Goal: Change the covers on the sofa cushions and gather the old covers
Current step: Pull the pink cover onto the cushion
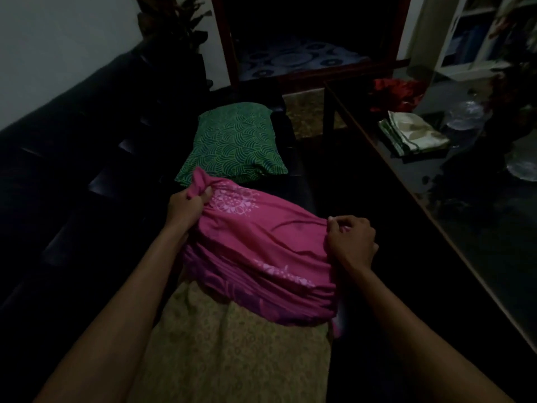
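A pink cover [261, 245] with pale floral print is bunched over the far end of a cushion [232, 353] in a yellowish patterned fabric, lying on the dark sofa [72, 158]. My left hand [186, 205] grips a gathered far corner of the pink cover. At the cover's right edge, my right hand [350, 239] pinches the fabric. Beyond them lies a green cushion [235, 144] with a wave pattern, flat on the sofa seat.
A dark glass-topped table [436, 181] runs along the right, carrying folded pale cloth [412, 136], a red bundle [398, 91] and glassware. A dark wooden frame with blue patterned fabric [299, 59] stands at the back. The room is dim.
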### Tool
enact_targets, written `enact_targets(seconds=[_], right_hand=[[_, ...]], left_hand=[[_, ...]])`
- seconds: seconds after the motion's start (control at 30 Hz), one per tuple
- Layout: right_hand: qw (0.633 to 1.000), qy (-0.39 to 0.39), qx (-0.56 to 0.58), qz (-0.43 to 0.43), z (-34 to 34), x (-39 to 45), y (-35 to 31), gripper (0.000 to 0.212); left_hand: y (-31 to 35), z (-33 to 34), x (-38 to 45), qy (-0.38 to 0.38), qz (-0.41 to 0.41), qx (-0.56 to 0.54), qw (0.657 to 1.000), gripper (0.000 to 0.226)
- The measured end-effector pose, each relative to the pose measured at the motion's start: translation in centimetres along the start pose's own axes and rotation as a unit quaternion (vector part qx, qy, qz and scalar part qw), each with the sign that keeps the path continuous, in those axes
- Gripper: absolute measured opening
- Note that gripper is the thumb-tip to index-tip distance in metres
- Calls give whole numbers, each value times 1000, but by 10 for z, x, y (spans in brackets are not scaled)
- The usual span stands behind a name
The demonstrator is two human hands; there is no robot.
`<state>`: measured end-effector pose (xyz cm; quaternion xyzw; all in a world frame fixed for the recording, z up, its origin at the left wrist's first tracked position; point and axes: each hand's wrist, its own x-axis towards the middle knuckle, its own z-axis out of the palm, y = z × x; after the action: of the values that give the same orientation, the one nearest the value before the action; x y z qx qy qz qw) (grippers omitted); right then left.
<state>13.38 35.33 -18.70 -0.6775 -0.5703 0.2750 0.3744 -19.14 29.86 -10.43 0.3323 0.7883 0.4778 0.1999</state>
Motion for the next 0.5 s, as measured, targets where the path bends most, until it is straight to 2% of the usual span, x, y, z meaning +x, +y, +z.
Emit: enact_targets(seconds=[0.17,0.27,0.3,0.43,0.5], right_hand=[[997,-41,46,38,23,-17,41,43],[967,-24,174,187,36,-1,48,56],[955,-14,203,214,40,3,48,54],[943,40,239,228,48,12,48,26],[932,84,246,250,49,14,52,25]], left_hand=[[-24,-9,14,4,-34,-10,999,40],[-27,-2,18,-5,-43,-36,998,40],[-27,0,20,-9,-44,-38,998,39],[-33,7,26,-8,-48,-42,998,37],[-36,13,26,8,-45,-23,999,36]])
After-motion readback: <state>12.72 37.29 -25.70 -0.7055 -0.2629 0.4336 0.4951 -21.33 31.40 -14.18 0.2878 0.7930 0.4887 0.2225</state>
